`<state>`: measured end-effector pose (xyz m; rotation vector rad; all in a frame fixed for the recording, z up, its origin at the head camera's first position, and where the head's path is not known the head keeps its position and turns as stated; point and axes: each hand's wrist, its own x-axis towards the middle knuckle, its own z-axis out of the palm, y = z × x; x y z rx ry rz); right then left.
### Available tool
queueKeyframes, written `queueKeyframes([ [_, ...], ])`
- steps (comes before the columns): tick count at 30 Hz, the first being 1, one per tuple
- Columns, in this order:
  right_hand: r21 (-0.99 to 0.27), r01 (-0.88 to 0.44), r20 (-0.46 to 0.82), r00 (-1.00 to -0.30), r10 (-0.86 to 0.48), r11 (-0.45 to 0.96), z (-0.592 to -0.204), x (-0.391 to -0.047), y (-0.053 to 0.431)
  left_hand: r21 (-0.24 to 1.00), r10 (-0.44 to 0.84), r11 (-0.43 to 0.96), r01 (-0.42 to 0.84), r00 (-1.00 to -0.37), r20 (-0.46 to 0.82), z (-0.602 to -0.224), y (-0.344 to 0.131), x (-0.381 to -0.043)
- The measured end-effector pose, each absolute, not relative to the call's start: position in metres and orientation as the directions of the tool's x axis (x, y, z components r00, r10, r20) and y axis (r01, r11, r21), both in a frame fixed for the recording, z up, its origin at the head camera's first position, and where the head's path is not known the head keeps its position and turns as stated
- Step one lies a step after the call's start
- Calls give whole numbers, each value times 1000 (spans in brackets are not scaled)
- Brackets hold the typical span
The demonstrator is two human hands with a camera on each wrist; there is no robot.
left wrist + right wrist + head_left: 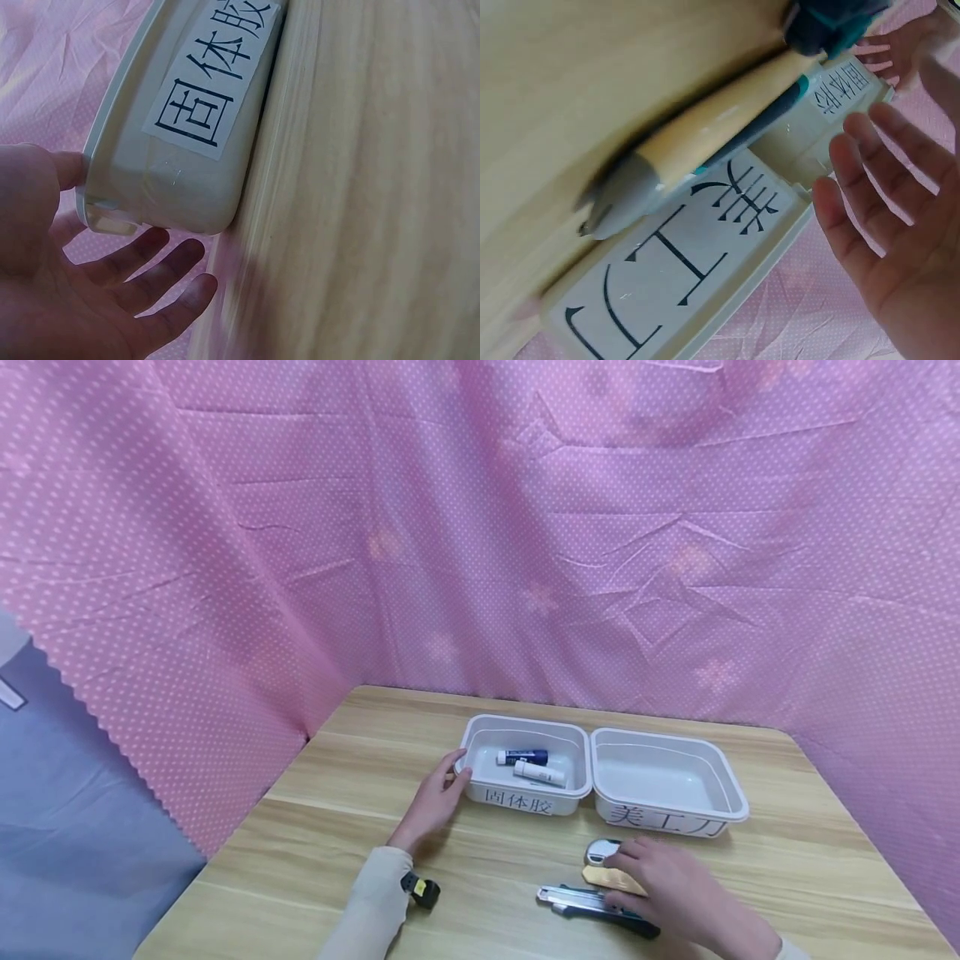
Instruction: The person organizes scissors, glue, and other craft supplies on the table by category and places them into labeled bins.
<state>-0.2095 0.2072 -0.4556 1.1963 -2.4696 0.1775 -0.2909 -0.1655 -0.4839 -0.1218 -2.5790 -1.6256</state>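
Note:
My left hand [435, 802] is at the left corner of a white plastic box [564, 806], thumb and index finger pinching the rim, the other fingers hanging loose below it. Inside lie a blue glue stick [534, 756] and a white glue stick [542, 773]. My right hand [671, 885] hovers over the utility knives, fingers spread and holding nothing. Beneath it are a black-and-silver utility knife [577, 900] and a yellow utility knife [727, 112], partly hidden by the hand in the head view. A grey, rounded-ended utility knife [600, 852] lies behind the yellow one.
A second white box [731, 785] stands right beside the first, near the back of the wooden table [300, 852]. Both boxes carry printed labels on the front. Pink dotted cloth [480, 568] hangs behind and along the sides.

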Motion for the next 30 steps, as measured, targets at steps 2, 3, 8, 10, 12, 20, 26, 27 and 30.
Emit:
queueKeyframes([
  [2,50,-800,388,-535,-750,597,-460,-207,210,896,21,429,119,-992,121,-484,-166,-291],
  [3,44,-807,372,-534,-759,589,-461,-206,211,896,22,427,118,-993,120,-483,-166,-291],
  [8,-60,-789,182,-611,-770,611,-464,-200,213,896,27,429,119,-993,118,-485,-165,-291],
  [10,-103,-767,109,-641,-759,633,-463,-199,213,896,25,431,108,-994,108,-486,-165,-292],
  [12,-135,-746,59,-663,-746,652,-463,-199,213,897,23,431,101,-995,100,-487,-165,-292],
  [20,-130,-705,2,-703,-711,697,-464,-198,211,895,32,431,117,-993,114,-484,-164,-292],
  [26,-166,-702,-23,-699,-715,692,-462,-199,209,894,30,434,113,-993,111,-484,-164,-291],
  [27,-174,-703,-27,-697,-717,690,-462,-199,209,893,30,435,113,-993,112,-484,-164,-291],
  [30,-182,-713,-16,-687,-727,678,-463,-198,208,894,29,433,113,-993,111,-483,-164,-290],
])
